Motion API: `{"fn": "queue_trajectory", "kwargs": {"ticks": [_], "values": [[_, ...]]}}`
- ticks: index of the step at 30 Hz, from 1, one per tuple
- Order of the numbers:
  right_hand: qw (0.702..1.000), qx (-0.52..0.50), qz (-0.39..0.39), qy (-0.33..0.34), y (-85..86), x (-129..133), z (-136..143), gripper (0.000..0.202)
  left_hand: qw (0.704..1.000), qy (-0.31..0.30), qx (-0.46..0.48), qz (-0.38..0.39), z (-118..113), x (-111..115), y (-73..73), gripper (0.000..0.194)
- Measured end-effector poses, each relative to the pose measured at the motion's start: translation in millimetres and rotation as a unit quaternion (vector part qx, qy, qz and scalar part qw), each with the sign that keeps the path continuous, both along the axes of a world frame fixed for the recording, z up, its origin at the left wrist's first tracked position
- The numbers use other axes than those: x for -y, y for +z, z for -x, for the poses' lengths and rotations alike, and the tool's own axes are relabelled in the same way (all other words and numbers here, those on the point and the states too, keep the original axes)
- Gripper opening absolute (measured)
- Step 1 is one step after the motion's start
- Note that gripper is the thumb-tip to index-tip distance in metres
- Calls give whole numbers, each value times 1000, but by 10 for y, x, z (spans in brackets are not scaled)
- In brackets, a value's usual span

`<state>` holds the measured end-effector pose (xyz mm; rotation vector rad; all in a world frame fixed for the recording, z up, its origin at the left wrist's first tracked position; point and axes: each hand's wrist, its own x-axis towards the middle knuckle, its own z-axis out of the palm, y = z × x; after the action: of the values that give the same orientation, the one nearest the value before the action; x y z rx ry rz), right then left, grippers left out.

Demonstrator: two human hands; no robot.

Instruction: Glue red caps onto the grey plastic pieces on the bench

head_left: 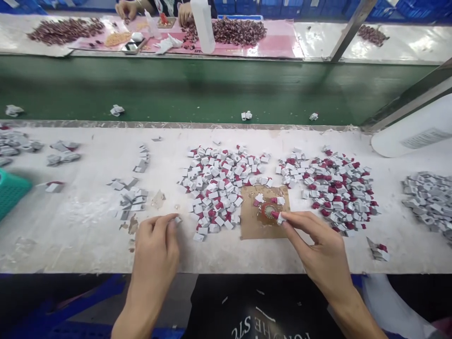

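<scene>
Between the thumb and index finger of my right hand (pixel 319 245) is a small grey and dark red piece (pixel 278 216), held over a brown cardboard square (pixel 252 226) that has a round wet-looking spot. Two similar pieces lie on the cardboard. My left hand (pixel 158 245) is closed in a pinch on a small grey piece (pixel 177 219) that barely shows at the fingertips. A pile of grey and red pieces (pixel 215 188) spreads between my hands, and another such pile (pixel 339 188) lies beyond my right hand.
Grey pieces (pixel 429 202) are heaped at the right edge, near a white bottle (pixel 416 129). Loose grey pieces (pixel 134 200) lie beyond my left hand. A teal basket (pixel 12 190) stands at the left. Across the green strip (pixel 197 89), another person's hands work among brown pieces.
</scene>
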<state>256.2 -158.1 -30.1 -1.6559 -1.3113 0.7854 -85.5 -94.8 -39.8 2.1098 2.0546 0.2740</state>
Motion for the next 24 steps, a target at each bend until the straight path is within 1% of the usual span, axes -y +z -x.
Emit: {"fn": "queue_trajectory", "kwargs": {"ticks": [2,4,8,9,11,13,14,15,17,20,22,24], "values": [[1000,0,0,2,-10,5,2,25,999,6,34,5,7,0,17,39],[1000,-1,2,7,-21,7,7,25,999,16,47,18,12,-4,51,36],[1000,-7,5,3,-14,5,26,26,994,67,76,49,-18,-18,168,34],[1000,-13,9,-2,1,6,30,26,990,85,97,63,-49,-18,203,34],[999,-34,22,-19,44,11,31,24,974,122,170,85,-162,-16,274,33],[996,-71,35,-46,93,16,20,23,947,152,263,102,-354,-18,342,33],[993,-96,41,-60,115,16,10,23,932,155,307,112,-480,-25,373,33],[988,-127,46,-70,133,14,-2,23,918,146,346,131,-622,-35,400,33],[976,-198,51,-78,155,2,-29,24,883,100,415,196,-931,-65,437,29],[950,-296,65,-71,160,-26,-58,21,808,37,517,281,-1356,-108,437,25],[938,-330,78,-70,152,-35,-65,16,768,24,563,305,-1547,-122,405,24],[934,-340,82,-75,137,-31,-63,15,742,17,590,318,-1651,-130,367,22]]}}
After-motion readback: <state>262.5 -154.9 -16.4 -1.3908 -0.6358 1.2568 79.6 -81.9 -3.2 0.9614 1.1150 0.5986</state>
